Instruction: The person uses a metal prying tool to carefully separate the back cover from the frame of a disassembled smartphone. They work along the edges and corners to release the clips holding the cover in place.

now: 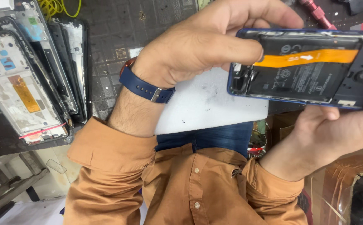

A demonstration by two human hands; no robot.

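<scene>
Head view: our left hand [202, 46] was curled around the left end of the opened phone [306, 68], thumb tip pressing on the near end of the orange flex ribbon [311, 57]. Our right hand [336, 133] cupped the phone from below, fingers wrapped under its lower edge. Both hands were grasping it.

The phone was held in the air above the bench, back cover off, insides facing us. Its long axis ran left-right across the frame, slightly tilted down to the right. The blue frame rim showed along the top and bottom edges. The black battery [298, 79] filled the middle, with the ribbon lying lengthwise across it, a small white arrow mark on it.

A blue watch strap [146, 88] sat on the left wrist, orange shirt cuffs on both arms. A white pad [210, 104] lay on the dark gridded mat [114, 37] under the hands. A stack of bare phone frames [27, 79] lay well to the left. A red tool handle [317, 12] was at top right, partly hidden by the phone.
</scene>
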